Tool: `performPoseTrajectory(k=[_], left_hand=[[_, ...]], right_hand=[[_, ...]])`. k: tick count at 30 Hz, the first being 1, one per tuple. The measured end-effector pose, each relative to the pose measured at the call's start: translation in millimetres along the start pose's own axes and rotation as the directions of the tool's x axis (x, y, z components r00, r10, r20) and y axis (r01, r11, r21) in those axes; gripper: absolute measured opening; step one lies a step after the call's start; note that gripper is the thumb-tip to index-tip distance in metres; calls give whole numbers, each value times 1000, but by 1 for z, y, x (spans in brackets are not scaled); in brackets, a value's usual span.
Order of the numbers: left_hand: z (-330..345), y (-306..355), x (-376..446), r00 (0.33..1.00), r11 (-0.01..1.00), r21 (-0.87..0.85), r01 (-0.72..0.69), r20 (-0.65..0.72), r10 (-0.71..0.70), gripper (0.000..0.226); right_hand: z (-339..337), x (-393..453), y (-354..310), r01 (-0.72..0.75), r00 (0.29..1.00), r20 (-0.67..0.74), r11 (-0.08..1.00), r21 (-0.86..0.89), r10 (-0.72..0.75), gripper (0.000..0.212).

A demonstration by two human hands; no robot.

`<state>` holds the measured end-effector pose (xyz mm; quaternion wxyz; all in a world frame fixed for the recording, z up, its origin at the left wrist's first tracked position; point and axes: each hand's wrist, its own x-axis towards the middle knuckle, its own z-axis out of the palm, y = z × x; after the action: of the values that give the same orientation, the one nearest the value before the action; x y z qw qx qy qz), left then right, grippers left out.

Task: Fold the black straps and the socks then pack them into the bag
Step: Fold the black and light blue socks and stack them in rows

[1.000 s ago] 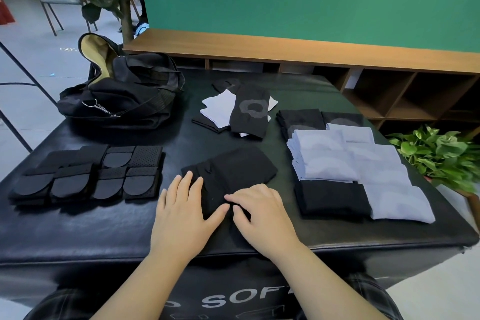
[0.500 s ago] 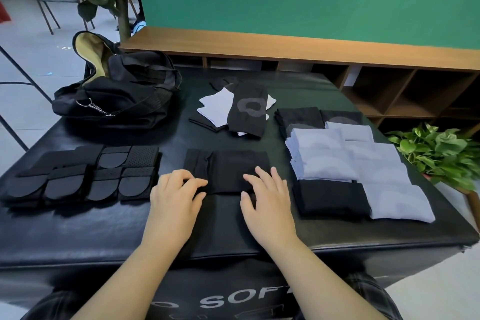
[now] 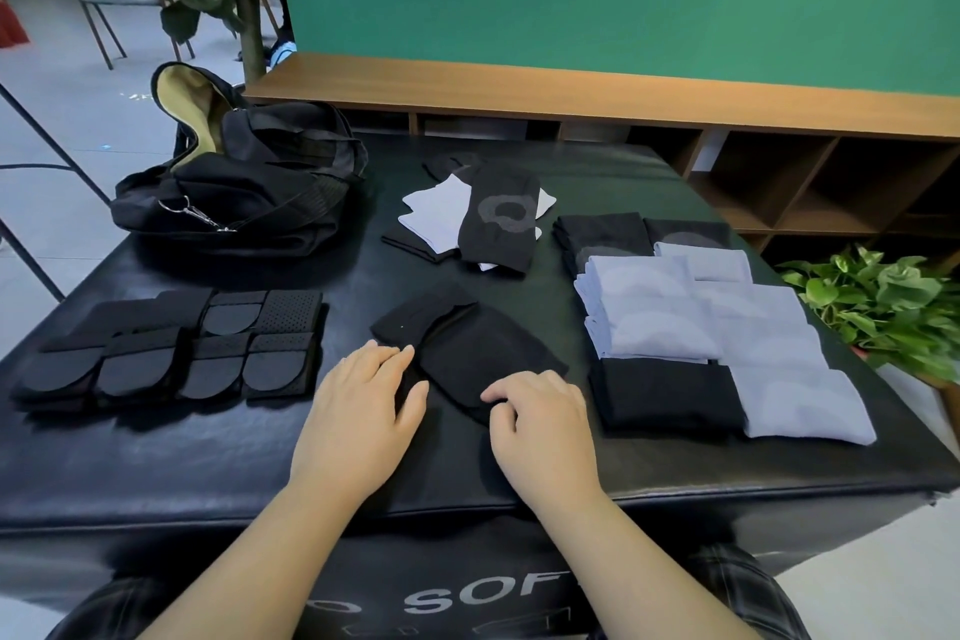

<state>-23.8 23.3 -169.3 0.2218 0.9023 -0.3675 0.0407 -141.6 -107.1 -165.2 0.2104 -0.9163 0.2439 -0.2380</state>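
Since half a second ago the black sock (image 3: 467,353) has turned from square to diagonal on the padded bench (image 3: 156,463); left hand (image 3: 363,411) lies flat at its near-left edge, fingers nearly straight, right hand (image 3: 545,424) curls its fingertips onto the near corner, though a true pinch cannot be confirmed. Risk: thin, limp knit on slick leatherette may slide or bunch, skewing the fold. Stiff, round-ended black straps (image 3: 171,353) lie stacked at left, the bag (image 3: 244,192) gapes behind them.
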Motion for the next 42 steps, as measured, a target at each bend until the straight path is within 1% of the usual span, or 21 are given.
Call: performPoseTrajectory(k=[2, 4, 6, 8, 9, 10, 12, 15, 16, 18, 22, 24, 26, 27, 29, 32, 35, 37, 38, 40, 42], left_hand=[[-2, 1, 2, 996, 997, 71, 19, 90, -26, 59], [-3, 2, 3, 987, 992, 126, 25, 152, -44, 63], [-3, 2, 3, 985, 989, 147, 23, 164, -48, 65], [-2, 1, 3, 989, 990, 138, 24, 144, -44, 65], [-2, 0, 2, 992, 993, 119, 17, 122, -31, 66], [-2, -1, 1, 995, 996, 86, -9, 99, 0, 69], [-6, -2, -2, 988, 993, -3, -121, 94, 120, 76], [-12, 1, -8, 939, 955, -84, -286, 175, 296, 77], [-13, 2, -10, 926, 943, -94, -319, 181, 331, 78], [-11, 0, -11, 919, 933, -104, -343, 166, 357, 76], [-6, -4, -11, 940, 940, -175, -293, 128, 317, 67], [-5, -4, -13, 955, 943, -217, -251, 106, 278, 59], [-8, -3, -15, 972, 953, -240, -183, 102, 212, 46], [-9, -3, -15, 978, 955, -256, -151, 104, 183, 43], [-8, -4, -15, 980, 946, -294, -135, 99, 171, 41], [-9, -3, -15, 978, 941, -310, -135, 109, 177, 48], [-13, -2, -15, 978, 939, -327, -111, 133, 162, 63], [-16, 0, -15, 977, 930, -356, -87, 150, 149, 68], [-16, 0, -16, 978, 927, -367, -77, 153, 142, 71], [-16, 1, -16, 981, 922, -381, -66, 144, 130, 75], [-15, 2, -16, 986, 921, -386, -60, 123, 116, 76]], right_hand=[[-1, -4, 2, 72, 996, 38, 991, 116, -77, 46], [-4, -7, 3, 98, 992, 51, 963, 250, -114, 40], [-5, -7, 4, 130, 991, -17, 943, 307, -131, 37], [-2, -5, 6, 126, 988, -116, 958, 259, -99, 37], [0, -3, 7, 83, 988, -146, 973, 213, -52, 37], [0, -1, 6, 14, 990, -143, 984, 176, 12, 35], [1, 1, 7, -101, 991, -72, 988, 121, 110, 31], [1, 0, 7, -105, 994, -13, 991, 78, 106, 28], [1, 0, 6, -97, 995, -9, 991, 89, 99, 28], [-1, -1, 6, -90, 996, -7, 988, 129, 92, 27], [-6, -2, 6, -64, 996, 69, 979, 192, 52, 37], [-9, -3, 8, -9, 994, 108, 976, 220, -15, 43], [-12, -2, 11, 35, 983, 163, 968, 250, -78, 48], [-13, -2, 13, 56, 977, 185, 963, 263, -107, 50], [-13, -2, 18, 96, 971, 184, 955, 282, -152, 48], [-9, -1, 21, 141, 973, 144, 954, 264, -183, 40], [-6, -3, 23, 120, 984, 99, 967, 225, -145, 38], [-8, -2, 22, 106, 991, 62, 970, 220, -122, 30], [-10, -2, 21, 83, 993, 66, 971, 225, -100, 24], [-15, -2, 18, 20, 991, 125, 972, 232, -50, 16], [-16, -2, 16, -30, 985, 171, 975, 221, -9, 14]])
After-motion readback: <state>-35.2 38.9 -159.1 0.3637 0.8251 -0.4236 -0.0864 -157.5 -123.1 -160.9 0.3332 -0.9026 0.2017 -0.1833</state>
